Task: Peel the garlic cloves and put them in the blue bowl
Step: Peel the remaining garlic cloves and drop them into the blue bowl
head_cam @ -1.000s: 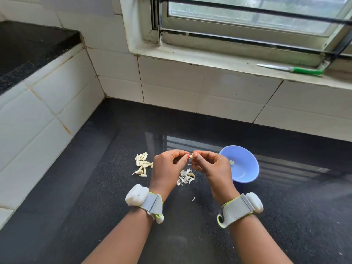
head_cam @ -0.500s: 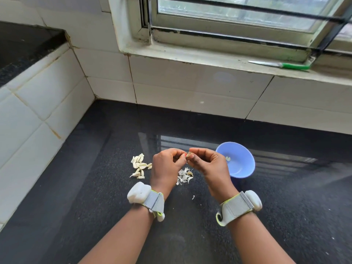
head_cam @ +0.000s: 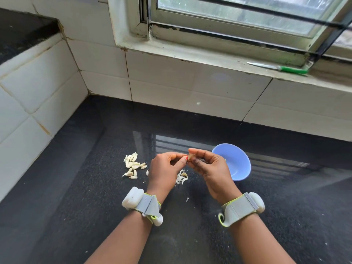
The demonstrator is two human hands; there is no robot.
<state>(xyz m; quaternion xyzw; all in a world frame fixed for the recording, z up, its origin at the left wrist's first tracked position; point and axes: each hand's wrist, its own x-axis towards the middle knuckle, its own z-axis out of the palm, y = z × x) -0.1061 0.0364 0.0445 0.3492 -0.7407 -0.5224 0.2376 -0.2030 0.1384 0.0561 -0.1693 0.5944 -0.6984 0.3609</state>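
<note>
Black speckled granite counter (head_cam: 76, 216), polished enough to mirror the window bars, and both hands are raised over it just left of the bowl (head_cam: 236, 164). The left hand (head_cam: 163, 172) and right hand (head_cam: 211, 172) meet fingertip to fingertip, fingers curled in tight, and together they pinch one small clove (head_cam: 190, 155) between them. Only a pale sliver of it shows past the thumbs, so can't tell how much skin is on it. The left thumbnail is painted red and sits right against the clove.

The bowl is light blue plastic, tipped a bit toward the camera, partly hidden behind the right hand. Can't make out what's inside from here.

Well left of the bowl, past the left hand, there's a loose pile of cloves (head_cam: 133, 165) on the counter. Closer to the bowl, under and between the hands, is a little heap of papery skins (head_cam: 182, 178), with a few stray flecks nearer the wrists.

Each wrist has a grey strap with a white plastic pod and lime green trim: the left band (head_cam: 142, 204), the right band (head_cam: 242, 208). No logo I can read on either.

Behind the bowl the wall (head_cam: 181, 88) is white tile with stained grout, and above that a grubby sill (head_cam: 219, 58) under a metal-framed window. A green-handled knife (head_cam: 280, 68) lies on the sill, up and right of the bowl. No readable writing anywhere.
</note>
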